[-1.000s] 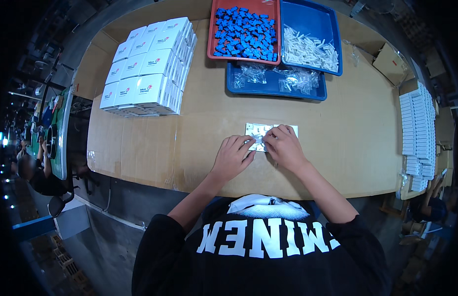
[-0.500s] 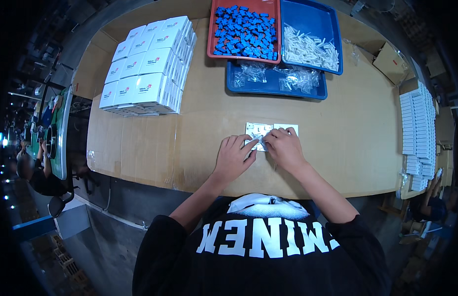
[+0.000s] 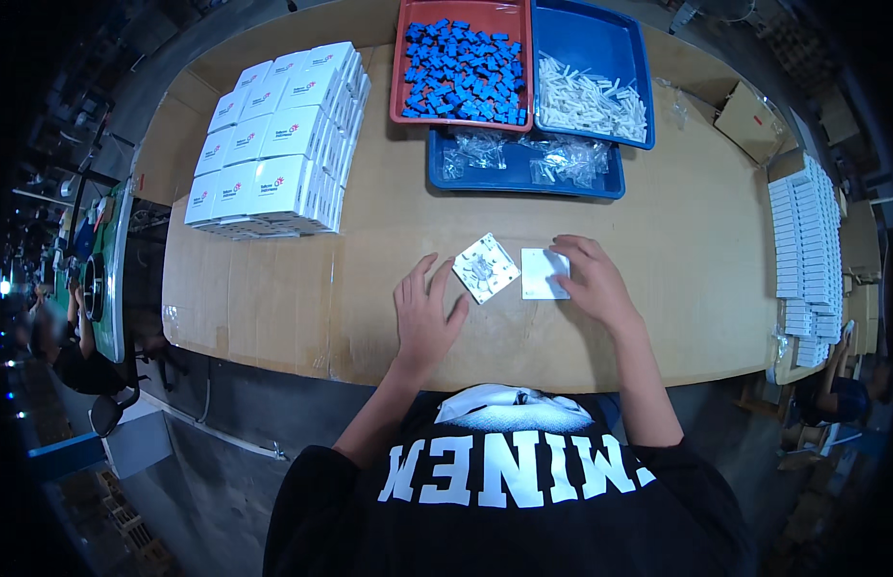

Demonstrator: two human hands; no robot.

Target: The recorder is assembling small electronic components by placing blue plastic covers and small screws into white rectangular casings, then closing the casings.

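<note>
On the cardboard-covered tabletop before me lies a square white plastic housing (image 3: 486, 268), turned at an angle, with small fittings and a clear piece inside it. My left hand (image 3: 427, 313) is beside its left corner, fingers spread and holding nothing. To the right of the housing lies a flat square white cover (image 3: 543, 275), close by but apart from it. My right hand (image 3: 597, 287) reaches over the cover's right edge, its thumb and fingers apart; whether the fingertips touch the cover is hard to tell.
A stack of white boxes (image 3: 259, 159) stands at the left. At the back are a red tray (image 3: 396, 91) of blue parts, a blue tray (image 3: 641, 58) of white parts and a lower blue tray (image 3: 437, 159) with clear bags. White pieces (image 3: 805, 250) are piled at the right.
My hands were together over the housing and have moved apart. The housing has been turned to an angle, and my right hand has shifted right to the cover.
</note>
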